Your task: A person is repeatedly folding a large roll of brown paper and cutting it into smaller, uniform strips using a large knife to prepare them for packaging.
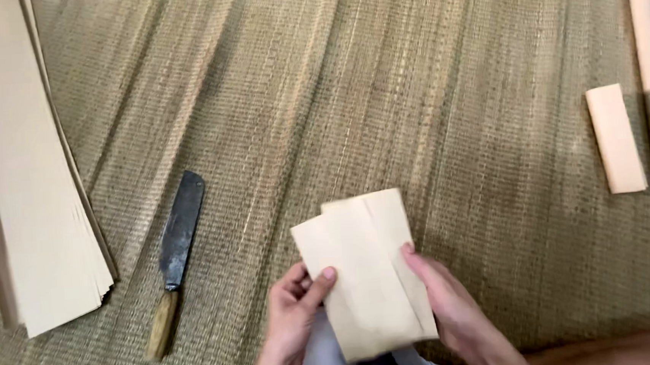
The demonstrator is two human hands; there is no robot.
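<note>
— What did the floor look like?

— It was a woven straw mat [379, 87] with ribbed strands running slantwise. A stack of long paper strips [27, 173] lay at its left edge, a knife [174, 254] beside that, a small folded slip [615, 139] near the right edge.

— And the person's hands?

— The left hand [292, 318] and right hand [452, 307] each gripped a side of a folded paper [365, 271], above the mat's near edge.

mat [379, 87] ahead open | knife [175, 250] left | paper stack [27, 173] far left | folded slip [615, 139] right
</note>
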